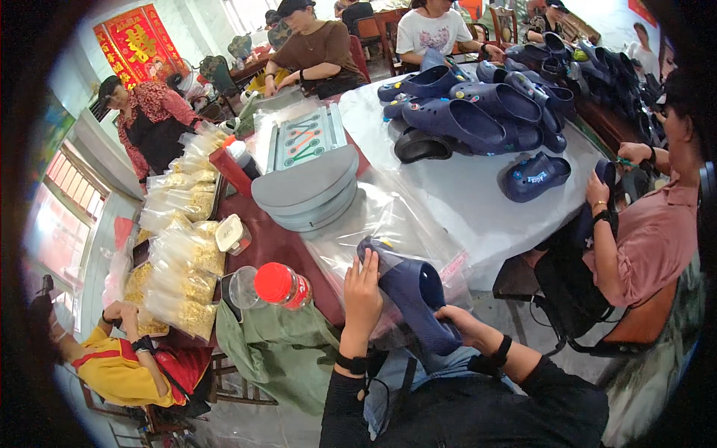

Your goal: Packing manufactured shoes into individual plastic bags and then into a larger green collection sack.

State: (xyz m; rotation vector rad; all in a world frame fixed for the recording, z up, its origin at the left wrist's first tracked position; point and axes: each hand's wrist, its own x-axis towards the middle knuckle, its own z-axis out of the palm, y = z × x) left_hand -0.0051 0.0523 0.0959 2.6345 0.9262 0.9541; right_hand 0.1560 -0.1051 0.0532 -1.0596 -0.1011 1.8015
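Note:
A navy blue clog (408,291) is held at a tilt in front of my body, over the near edge of the table. Its toe points up and to the left, and its foot opening shows on the right. My left hand (363,290) lies along the left side of the toe with the fingers pressed against it. My right hand (469,328) grips the clog at its heel end, with some fingertips hidden. Beneath the toe, clear plastic sheeting (388,216) covers part of the table.
Navy clogs are piled (470,112) at the far right; a single clog (534,178) lies nearer. Curved grey pieces (306,190) are stacked left, beside a red-lidded jar (282,285) and several bags of yellow pieces (179,299). A co-worker (642,231) sits at right; others surround the tables.

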